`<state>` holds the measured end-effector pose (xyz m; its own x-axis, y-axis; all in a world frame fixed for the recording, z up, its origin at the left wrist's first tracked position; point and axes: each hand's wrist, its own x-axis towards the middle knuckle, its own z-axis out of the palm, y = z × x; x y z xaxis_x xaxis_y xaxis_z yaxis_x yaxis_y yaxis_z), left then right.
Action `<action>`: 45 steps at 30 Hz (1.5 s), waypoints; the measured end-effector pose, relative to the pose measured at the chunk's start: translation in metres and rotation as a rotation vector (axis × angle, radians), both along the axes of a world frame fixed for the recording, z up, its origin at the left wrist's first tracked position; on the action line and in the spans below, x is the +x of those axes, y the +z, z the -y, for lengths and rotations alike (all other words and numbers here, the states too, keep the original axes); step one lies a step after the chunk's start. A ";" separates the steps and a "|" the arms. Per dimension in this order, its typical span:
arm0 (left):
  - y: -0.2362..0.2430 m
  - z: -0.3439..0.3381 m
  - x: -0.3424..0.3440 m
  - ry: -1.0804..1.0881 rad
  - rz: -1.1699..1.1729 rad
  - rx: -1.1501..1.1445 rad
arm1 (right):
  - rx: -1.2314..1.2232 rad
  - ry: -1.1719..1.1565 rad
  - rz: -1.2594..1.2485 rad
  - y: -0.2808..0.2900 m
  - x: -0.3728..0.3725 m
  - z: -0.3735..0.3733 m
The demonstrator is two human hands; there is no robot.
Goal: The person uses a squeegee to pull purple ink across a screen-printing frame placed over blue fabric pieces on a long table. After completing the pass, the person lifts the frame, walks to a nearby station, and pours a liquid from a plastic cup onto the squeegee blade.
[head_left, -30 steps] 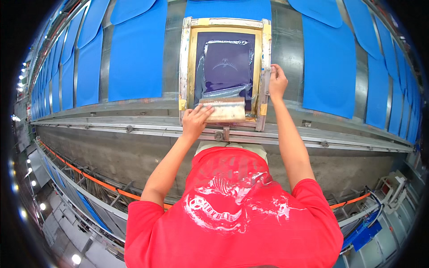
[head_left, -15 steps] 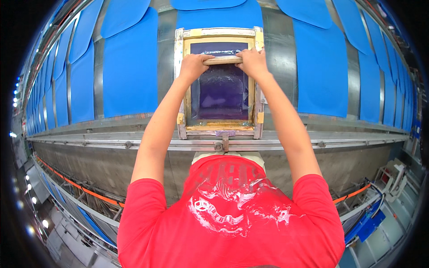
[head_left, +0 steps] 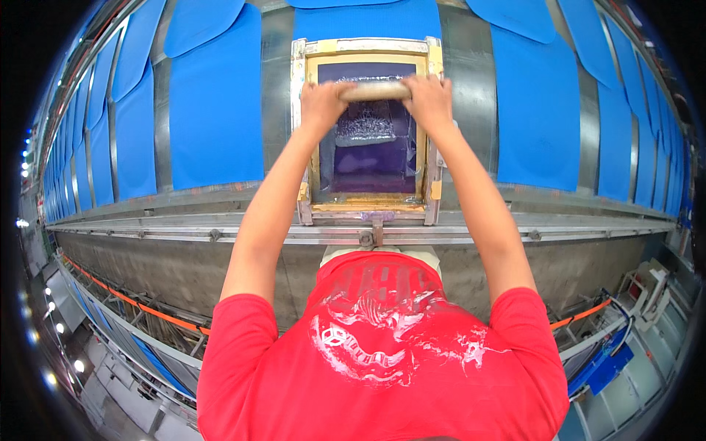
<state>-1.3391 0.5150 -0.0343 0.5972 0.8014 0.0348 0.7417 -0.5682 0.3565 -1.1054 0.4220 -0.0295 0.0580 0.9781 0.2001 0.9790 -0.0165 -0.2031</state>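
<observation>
A squeegee with a pale wooden handle [head_left: 375, 91] lies crosswise over the far part of a printing screen. My left hand [head_left: 322, 105] is closed around the handle's left end, and my right hand [head_left: 430, 101] grips its right end. The handle hides the squeegee's blade. Beneath is the screen's dark purple mesh [head_left: 371, 165], with a glossy, speckled wet patch [head_left: 365, 132] just on the near side of the handle. Another wet streak shows beyond it. A light frame [head_left: 298, 62] with yellow tape at its corners surrounds the mesh.
Blue panels [head_left: 217, 117] lie in rows on the grey table [head_left: 474, 95], to both sides of the screen and beyond it. A metal rail [head_left: 294, 235] runs along the table's near edge, with a bracket [head_left: 367, 237] by the screen. Orange bars [head_left: 132, 300] stand behind at both sides.
The handle looks thicker and a little blurred, as if turned or lifted, still in both hands. A speckled wet patch now shows on the mesh nearer to me. The whole view has shifted slightly.
</observation>
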 end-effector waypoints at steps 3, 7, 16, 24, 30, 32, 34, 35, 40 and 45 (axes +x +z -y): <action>-0.007 -0.010 0.008 -0.007 -0.010 0.000 | -0.049 -0.045 -0.087 -0.018 -0.004 0.001; -0.023 0.073 -0.029 -0.042 -0.055 -0.002 | -0.133 -0.029 -0.230 -0.035 -0.037 0.086; -0.010 0.038 -0.018 -0.017 0.014 0.054 | -0.039 0.010 -0.008 -0.006 -0.017 0.041; -0.019 0.065 -0.023 0.015 -0.122 -0.075 | -0.148 0.005 -0.269 -0.035 -0.030 0.069; -0.020 0.157 -0.064 -0.053 0.073 -0.044 | -0.258 0.107 -0.352 -0.004 -0.043 0.157; -0.014 0.155 -0.063 -0.054 0.071 -0.013 | -0.234 -0.149 -0.908 -0.027 -0.004 0.147; -0.015 0.162 -0.066 -0.041 0.058 -0.002 | 0.168 -0.395 -0.541 -0.040 0.037 0.128; -0.012 0.162 -0.063 -0.054 0.063 -0.046 | 0.100 -0.457 -0.655 -0.049 0.045 0.120; -0.009 0.174 -0.069 -0.059 -0.033 -0.042 | 0.072 -0.514 -0.729 -0.073 0.043 0.088; 0.013 0.179 -0.115 -0.002 0.087 -0.043 | 0.121 -0.578 -0.682 -0.009 -0.008 0.072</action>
